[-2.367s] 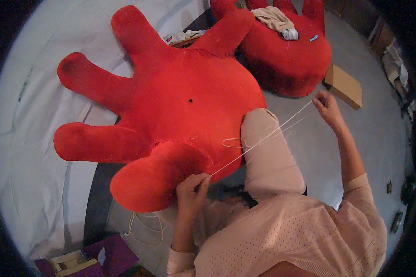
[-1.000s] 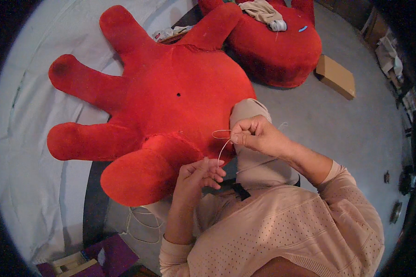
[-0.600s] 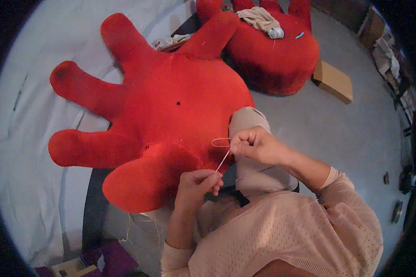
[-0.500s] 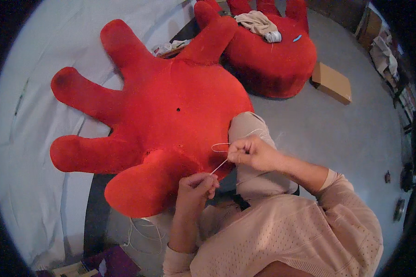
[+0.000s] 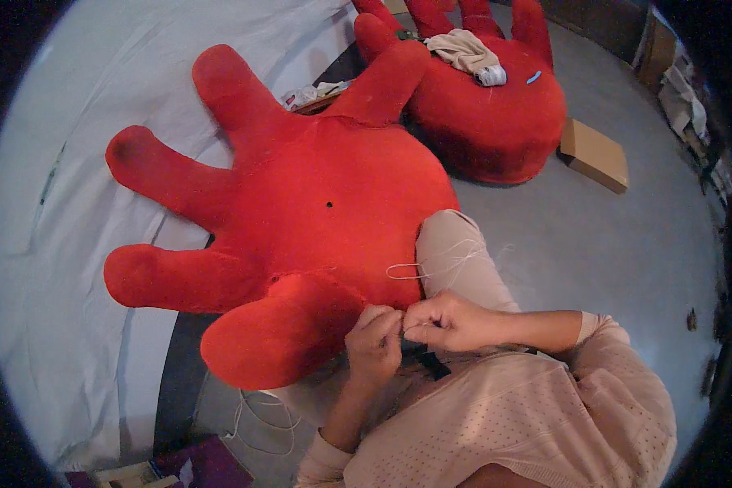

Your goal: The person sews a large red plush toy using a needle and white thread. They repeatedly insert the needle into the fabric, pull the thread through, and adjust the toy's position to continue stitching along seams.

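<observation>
Through my remote view, both sets of fingers are narrowed to pinches and nearly meet: the left hand (image 5: 373,346) and right hand (image 5: 447,323) seem to grip pale thread (image 5: 403,266), though what lies between the fingertips is hidden. I take the closeness as control over a fine strand, whose loop trails toward 12 o'clock. A bent leg (image 5: 455,236) at 1 o'clock presses against the big red form (image 5: 366,175), perhaps bracing it. That form spreads toward 11 o'clock, plush and hand-shaped, with stubby lobes, a small dark hole (image 5: 329,204) and one smudged tip.
</observation>
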`<action>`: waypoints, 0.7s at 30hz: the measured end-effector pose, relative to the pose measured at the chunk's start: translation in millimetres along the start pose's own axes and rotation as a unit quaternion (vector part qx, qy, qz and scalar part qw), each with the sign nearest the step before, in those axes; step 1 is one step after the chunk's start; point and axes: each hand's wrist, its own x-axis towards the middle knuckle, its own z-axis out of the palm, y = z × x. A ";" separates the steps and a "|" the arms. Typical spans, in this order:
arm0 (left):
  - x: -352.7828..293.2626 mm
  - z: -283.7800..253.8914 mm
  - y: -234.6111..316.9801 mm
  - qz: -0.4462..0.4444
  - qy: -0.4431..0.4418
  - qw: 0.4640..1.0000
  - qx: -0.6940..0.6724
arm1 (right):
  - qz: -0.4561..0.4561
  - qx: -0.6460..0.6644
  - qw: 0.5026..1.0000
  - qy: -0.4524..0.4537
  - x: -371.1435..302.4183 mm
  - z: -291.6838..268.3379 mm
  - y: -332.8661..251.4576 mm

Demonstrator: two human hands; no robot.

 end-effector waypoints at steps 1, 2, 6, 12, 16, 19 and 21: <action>-1.3 -3.3 0.4 0.007 -0.021 1.000 -0.019 | 0.002 0.053 0.999 0.012 0.3 -1.0 -0.8; -3.5 -4.6 0.3 -0.013 -0.051 0.998 -0.040 | 0.035 0.090 0.995 -0.004 -0.4 -5.1 2.9; -6.0 -13.6 2.1 -0.033 -0.131 0.987 -0.084 | 0.131 0.208 0.968 -0.047 -2.7 -10.8 13.3; 0.2 -26.5 14.8 -0.094 -0.183 0.974 -0.096 | 0.157 0.233 0.957 -0.067 -3.4 -8.9 10.9; -2.9 -25.4 10.9 -0.108 -0.181 0.971 -0.109 | 0.159 0.236 0.954 -0.091 -1.6 -10.8 9.7; -3.8 -26.1 11.6 -0.130 -0.179 0.971 -0.090 | 0.137 0.219 0.963 -0.080 -5.0 -7.6 15.9; -7.7 -26.7 12.0 -0.162 -0.172 0.968 -0.086 | 0.135 0.193 0.968 -0.080 -4.7 -8.0 12.7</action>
